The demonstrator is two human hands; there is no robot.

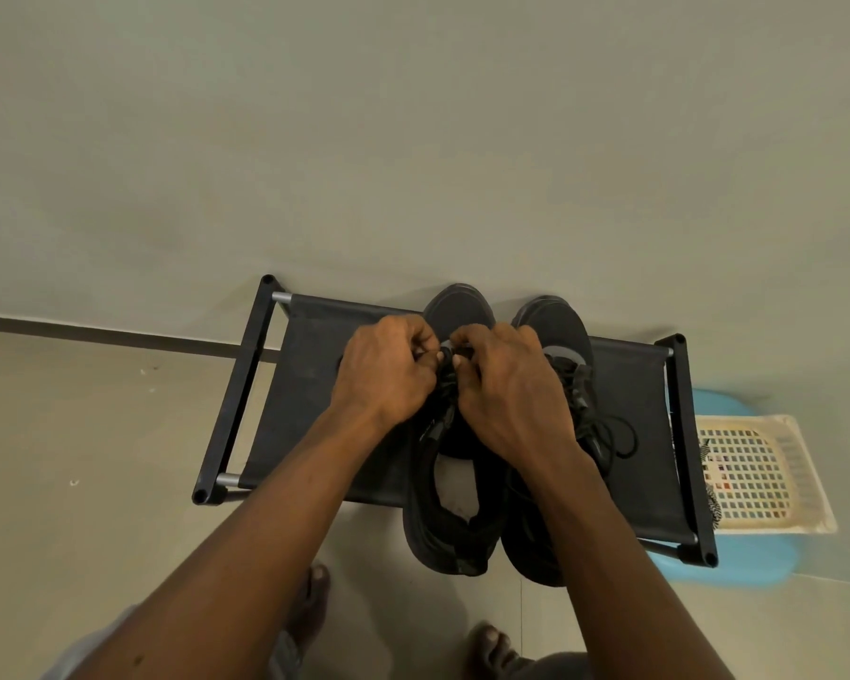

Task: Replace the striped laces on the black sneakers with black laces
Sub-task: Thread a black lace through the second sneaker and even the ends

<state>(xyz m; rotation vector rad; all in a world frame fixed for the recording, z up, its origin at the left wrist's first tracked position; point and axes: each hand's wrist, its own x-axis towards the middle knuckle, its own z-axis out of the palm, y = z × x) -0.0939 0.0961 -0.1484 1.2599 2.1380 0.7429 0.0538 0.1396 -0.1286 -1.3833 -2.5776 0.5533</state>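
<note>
Two black sneakers stand side by side on a low black fabric rack, toes pointing away from me. Over the left sneaker, my left hand and my right hand meet near the toe end of its lacing. Both hands have curled fingers pinching a black lace between them. The right sneaker carries a black lace whose tied loops hang over its right side. A striped lace hangs at the rack's right end, beside the basket.
A cream perforated plastic basket lies on something light blue right of the rack. The rack stands against a plain wall. My bare feet are on the tiled floor just below the sneakers.
</note>
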